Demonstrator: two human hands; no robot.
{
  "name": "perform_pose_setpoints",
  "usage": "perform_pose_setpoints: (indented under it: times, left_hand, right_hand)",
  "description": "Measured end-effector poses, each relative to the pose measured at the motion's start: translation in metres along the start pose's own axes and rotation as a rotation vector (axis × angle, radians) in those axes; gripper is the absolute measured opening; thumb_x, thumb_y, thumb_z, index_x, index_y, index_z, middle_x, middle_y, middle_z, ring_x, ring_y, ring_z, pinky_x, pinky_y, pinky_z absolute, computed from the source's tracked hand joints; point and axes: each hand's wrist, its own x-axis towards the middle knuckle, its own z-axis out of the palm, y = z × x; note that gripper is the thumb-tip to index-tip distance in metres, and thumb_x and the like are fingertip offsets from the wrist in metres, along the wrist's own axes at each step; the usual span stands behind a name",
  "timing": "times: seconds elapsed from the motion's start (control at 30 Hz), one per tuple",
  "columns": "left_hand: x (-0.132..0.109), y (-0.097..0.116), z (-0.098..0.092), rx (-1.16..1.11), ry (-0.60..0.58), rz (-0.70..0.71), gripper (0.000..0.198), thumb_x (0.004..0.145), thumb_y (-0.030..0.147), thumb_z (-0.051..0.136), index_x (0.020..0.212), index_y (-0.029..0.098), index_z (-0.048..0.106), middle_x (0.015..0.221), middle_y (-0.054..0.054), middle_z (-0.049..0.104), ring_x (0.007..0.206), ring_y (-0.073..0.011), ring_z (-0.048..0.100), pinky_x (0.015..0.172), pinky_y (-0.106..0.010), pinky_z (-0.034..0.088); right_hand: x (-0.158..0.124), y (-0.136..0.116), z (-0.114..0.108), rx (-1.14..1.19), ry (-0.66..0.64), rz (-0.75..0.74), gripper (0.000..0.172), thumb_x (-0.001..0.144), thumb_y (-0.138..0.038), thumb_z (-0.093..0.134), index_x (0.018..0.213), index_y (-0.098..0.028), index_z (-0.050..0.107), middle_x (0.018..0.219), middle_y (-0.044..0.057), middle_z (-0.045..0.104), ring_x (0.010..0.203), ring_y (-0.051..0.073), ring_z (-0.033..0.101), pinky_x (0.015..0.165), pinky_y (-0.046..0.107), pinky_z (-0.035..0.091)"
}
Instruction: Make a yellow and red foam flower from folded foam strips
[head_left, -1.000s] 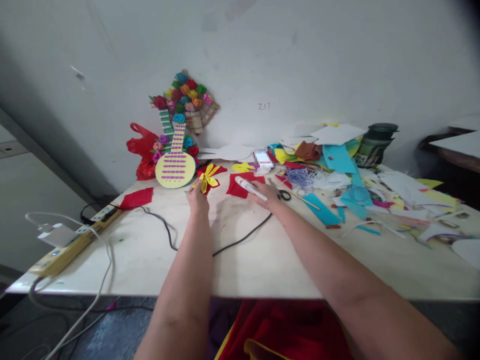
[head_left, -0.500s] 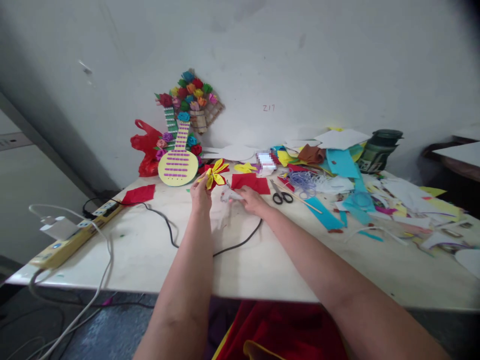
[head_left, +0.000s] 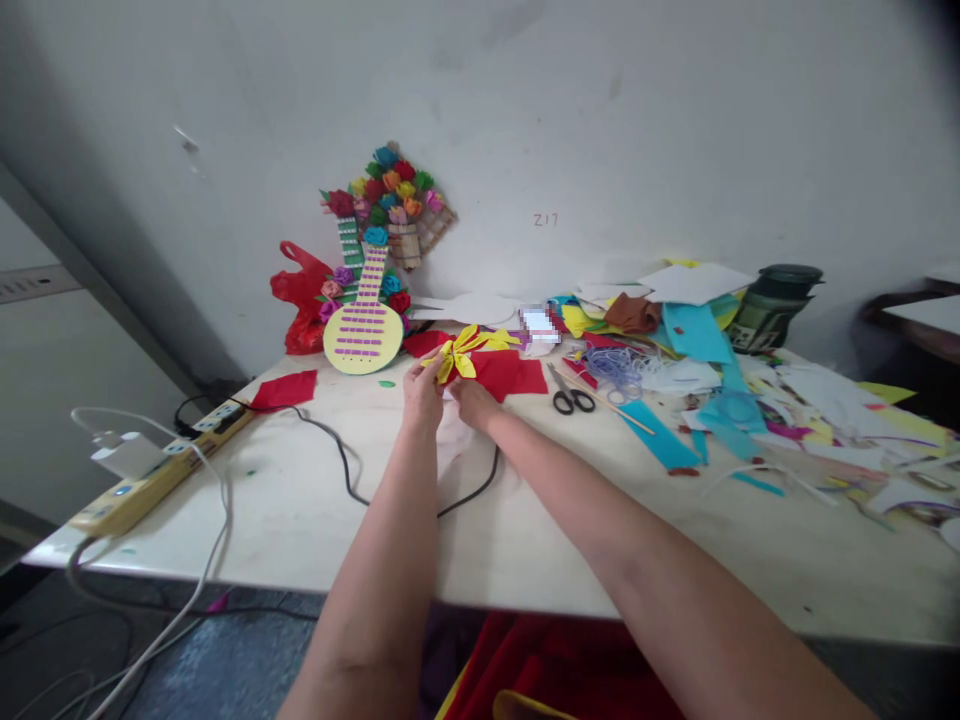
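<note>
A yellow paper flower with some red in it (head_left: 460, 354) is pinched in the fingers of my left hand (head_left: 424, 392), just above the table. Close against its lower right side is my right hand (head_left: 474, 406), its fingers drawn together beneath the petals. A bit of something whitish shows between the two hands; most of it is hidden. Behind my right hand lie red paper pieces (head_left: 529, 377). Black-handled scissors (head_left: 572, 400) rest to the right of them.
A yellow paper lute (head_left: 363, 339) and paper flowers (head_left: 390, 190) stand by the wall. Left are a power strip (head_left: 161, 480) and cables. Right are a thin stick, tangled purple string (head_left: 611, 370), paper scraps (head_left: 697, 332) and a dark jar (head_left: 774, 308).
My right hand has moved left to the flower, and the whitish thing in its fingers is now mostly hidden. The view has shifted slightly.
</note>
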Motion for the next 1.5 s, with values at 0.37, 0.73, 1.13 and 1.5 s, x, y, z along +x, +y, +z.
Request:
perform_pose_setpoints:
  times: [0.37, 0.73, 1.13, 1.5]
  left_hand:
    - [-0.005, -0.019, 0.0, -0.029, -0.062, -0.096, 0.032, 0.051, 0.024, 0.078, 0.079, 0.014, 0.068, 0.076, -0.004, 0.068, 0.072, -0.0147, 0.063, 0.067, -0.026, 0.049]
    - [-0.009, -0.036, 0.003, 0.107, -0.131, -0.132, 0.036, 0.051, 0.027, 0.077, 0.083, 0.013, 0.068, 0.073, -0.004, 0.068, 0.067, -0.015, 0.063, 0.065, -0.027, 0.048]
    - [-0.014, -0.04, 0.007, 0.239, -0.273, -0.169, 0.043, 0.055, 0.036, 0.077, 0.09, 0.012, 0.069, 0.079, -0.006, 0.068, 0.072, -0.0171, 0.063, 0.067, -0.028, 0.048]
    - [-0.01, -0.036, 0.002, 0.288, -0.251, -0.141, 0.053, 0.057, 0.038, 0.076, 0.105, 0.017, 0.065, 0.069, -0.001, 0.066, 0.06, -0.0119, 0.059, 0.057, -0.023, 0.048]
  right_hand:
    - [-0.022, 0.026, -0.002, 0.146, 0.204, 0.262, 0.034, 0.073, -0.013, 0.051, 0.105, -0.014, 0.063, 0.114, 0.013, 0.06, 0.107, 0.028, 0.053, 0.091, 0.037, 0.042]
    - [-0.048, 0.053, -0.018, 1.372, 0.679, 0.491, 0.026, 0.067, -0.037, 0.057, 0.082, -0.017, 0.064, 0.083, 0.003, 0.069, 0.086, 0.02, 0.062, 0.081, 0.033, 0.048]
    - [-0.055, 0.048, -0.034, 1.508, 0.643, 0.571, 0.022, 0.051, -0.03, 0.068, 0.066, -0.016, 0.061, 0.062, 0.0, 0.065, 0.06, 0.015, 0.059, 0.06, 0.029, 0.046]
    - [-0.059, 0.052, -0.038, 1.422, 0.515, 0.544, 0.015, 0.053, -0.029, 0.064, 0.06, -0.018, 0.057, 0.053, -0.003, 0.059, 0.052, 0.013, 0.053, 0.052, 0.026, 0.04]
